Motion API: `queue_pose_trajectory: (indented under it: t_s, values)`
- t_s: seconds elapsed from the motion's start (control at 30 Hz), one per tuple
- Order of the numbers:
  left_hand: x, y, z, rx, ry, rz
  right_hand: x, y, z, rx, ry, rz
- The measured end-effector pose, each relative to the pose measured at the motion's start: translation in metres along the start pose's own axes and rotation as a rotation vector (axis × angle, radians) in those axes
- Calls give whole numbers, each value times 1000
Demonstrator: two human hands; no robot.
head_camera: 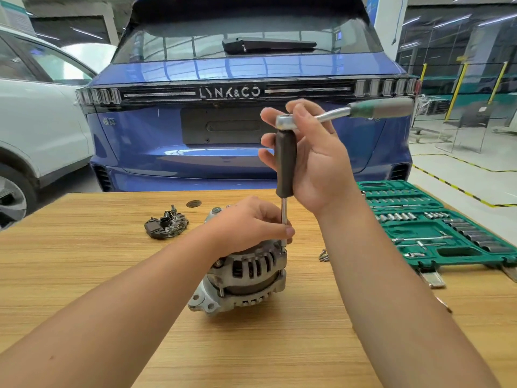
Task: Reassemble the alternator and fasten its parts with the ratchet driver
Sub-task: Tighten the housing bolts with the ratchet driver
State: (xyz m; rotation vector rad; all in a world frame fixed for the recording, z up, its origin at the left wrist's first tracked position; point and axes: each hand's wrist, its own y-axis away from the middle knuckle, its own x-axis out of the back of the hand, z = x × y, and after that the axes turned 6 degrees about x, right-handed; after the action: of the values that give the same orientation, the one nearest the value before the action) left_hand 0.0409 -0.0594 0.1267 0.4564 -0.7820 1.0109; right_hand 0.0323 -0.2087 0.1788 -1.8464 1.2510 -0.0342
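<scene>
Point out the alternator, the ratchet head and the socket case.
alternator [249,271]: head view, on its slotted housing.
ratchet head [284,120]: head view, on its top.
socket case [458,252]: head view, on a green tray.

Wooden table [112,275] — alternator [246,275]; rectifier plate [165,225]; loose bolts [323,256]; socket set [436,225].

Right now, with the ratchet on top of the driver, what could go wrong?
1. The long driver stands tall on one bolt at the alternator rim; turning the ratchet may tip it off the bolt.
2. The alternator rests on the table unclamped, steadied only by the left hand, so it could twist.
</scene>
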Motion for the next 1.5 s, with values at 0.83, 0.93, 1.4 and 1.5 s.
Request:
queue_pose_trajectory:
  t_s: [0.83, 0.93, 1.4, 1.5]
  values:
    - [0, 3, 0, 11, 37, -26, -4, -1, 7, 227, 472, 134]
    - [-1, 3, 0, 8, 33, -25, -14, 2, 15, 422, 850, 341]
    - [0, 2, -1, 9, 5, 4, 2, -4, -17, -403, -170, 71]
    - [0, 2, -1, -1, 1, -3, 6, -2, -17, -372, -228, 93]
